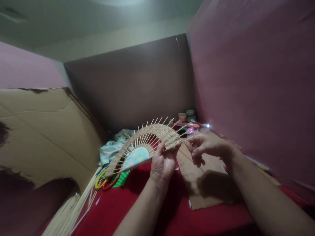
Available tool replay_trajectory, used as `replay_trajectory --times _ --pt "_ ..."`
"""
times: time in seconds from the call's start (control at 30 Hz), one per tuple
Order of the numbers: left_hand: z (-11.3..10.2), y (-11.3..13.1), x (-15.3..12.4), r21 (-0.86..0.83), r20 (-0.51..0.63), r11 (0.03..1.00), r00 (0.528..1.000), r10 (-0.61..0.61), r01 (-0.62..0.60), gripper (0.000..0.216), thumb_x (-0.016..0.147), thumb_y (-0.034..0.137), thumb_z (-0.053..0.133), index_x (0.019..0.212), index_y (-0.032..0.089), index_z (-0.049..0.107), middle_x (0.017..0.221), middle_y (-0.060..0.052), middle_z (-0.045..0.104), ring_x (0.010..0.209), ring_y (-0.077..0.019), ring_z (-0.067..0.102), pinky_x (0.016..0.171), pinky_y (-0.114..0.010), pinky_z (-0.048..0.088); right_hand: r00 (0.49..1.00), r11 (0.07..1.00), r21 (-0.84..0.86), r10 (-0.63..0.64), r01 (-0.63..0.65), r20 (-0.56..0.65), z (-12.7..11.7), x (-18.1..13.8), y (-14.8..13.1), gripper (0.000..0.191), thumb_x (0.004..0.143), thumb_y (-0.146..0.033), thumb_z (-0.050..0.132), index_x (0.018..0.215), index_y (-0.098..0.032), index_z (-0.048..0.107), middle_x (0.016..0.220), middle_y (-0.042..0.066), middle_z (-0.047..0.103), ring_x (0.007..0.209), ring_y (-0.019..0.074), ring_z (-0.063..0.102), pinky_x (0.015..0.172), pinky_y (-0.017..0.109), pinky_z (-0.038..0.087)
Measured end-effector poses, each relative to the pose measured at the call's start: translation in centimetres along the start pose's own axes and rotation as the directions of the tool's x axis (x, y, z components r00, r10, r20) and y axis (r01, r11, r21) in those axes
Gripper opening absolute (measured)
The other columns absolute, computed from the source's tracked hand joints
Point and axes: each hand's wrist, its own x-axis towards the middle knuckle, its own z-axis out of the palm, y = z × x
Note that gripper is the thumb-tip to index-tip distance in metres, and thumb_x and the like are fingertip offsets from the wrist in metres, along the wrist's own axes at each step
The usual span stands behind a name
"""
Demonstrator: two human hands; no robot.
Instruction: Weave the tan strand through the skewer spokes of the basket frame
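Two bare hands raised above a red cloth [137,203], both at one woven arc piece [157,132]; long axis of the arc running from low on the far side of the left fingers up to a crest above them, then ending just at the fingertips; thin spokes [147,137] fanning outward past the woven band, pointing up and away from the fingers; a pale patterned core [137,156] tucked inside the curve, just beyond the left thumb.

Left hand [163,162] upright, forearm rising from below, palm turned toward the camera; fingers curled shut around the near end of the arc, thumb pressed along its inner edge.

Right hand [205,146] reaching in from the other side, wrist bent, forearm stretched back toward the lower corner; thumb and forefinger pinched together on a thin strand [187,139] leading from the arc's end; remaining fingers loosely curled beneath.

Under the right fingers, a brown paper sheet [209,186] flat on the cloth; beyond the right fingers, small jars [187,114] against the wall; past the low end of the arc, coloured rings [108,180] and a bundle of pale sticks [71,213]; further off, torn cardboard [44,131].
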Motion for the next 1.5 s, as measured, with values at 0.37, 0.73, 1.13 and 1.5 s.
replay_trajectory --times 0.37,0.73,1.13,1.5 --pt "-0.3 0.0 0.3 0.013 -0.003 0.999 0.999 -0.032 0.032 0.029 0.09 0.021 0.04 0.108 0.011 0.061 0.096 -0.011 0.069 0.093 -0.0204 0.064 0.094 -0.037 0.045 0.982 0.982 0.055 -0.179 0.182 -0.058 2.3 1.9 -0.1 0.028 0.068 -0.023 0.072 0.091 -0.013 0.06 0.084 0.005 0.066 0.077 0.0135 0.061 0.075 0.03 0.048" --pt "-0.4 -0.2 0.3 -0.004 0.0 1.0 1.0 0.015 -0.015 0.027 0.089 0.019 0.044 0.108 0.011 0.061 0.1 -0.011 0.069 0.097 -0.0225 0.063 0.093 -0.041 0.045 0.881 0.94 0.17 -0.199 0.296 -0.429 4.1 3.2 1.4 0.029 0.074 -0.04 0.066 0.08 -0.016 0.051 0.048 -0.005 0.049 0.035 0.0031 0.03 0.034 0.017 0.018" --pt "-1.9 -1.1 0.7 -0.025 -0.215 0.999 0.976 -0.045 0.041 0.014 0.085 0.019 0.051 0.081 0.011 0.062 0.072 -0.007 0.068 0.067 -0.017 0.064 0.075 -0.035 0.051 0.838 0.952 0.228 -0.049 0.204 -0.543 3.6 3.3 3.1 0.024 0.073 -0.034 0.064 0.07 -0.017 0.049 0.04 -0.007 0.041 0.031 0.0018 0.021 0.032 0.017 0.012" --pt "-3.4 -0.7 0.7 -0.126 -0.431 0.985 0.9 0.054 -0.12 0.012 0.079 0.021 0.052 0.068 0.015 0.053 0.067 -0.006 0.062 0.062 -0.0168 0.062 0.062 -0.03 0.05 0.79 0.915 0.338 0.036 0.221 -0.612 2.7 3.0 3.6 0.023 0.071 -0.022 0.067 0.06 -0.019 0.048 0.043 -0.003 0.042 0.033 0.0018 0.027 0.032 0.016 0.017"
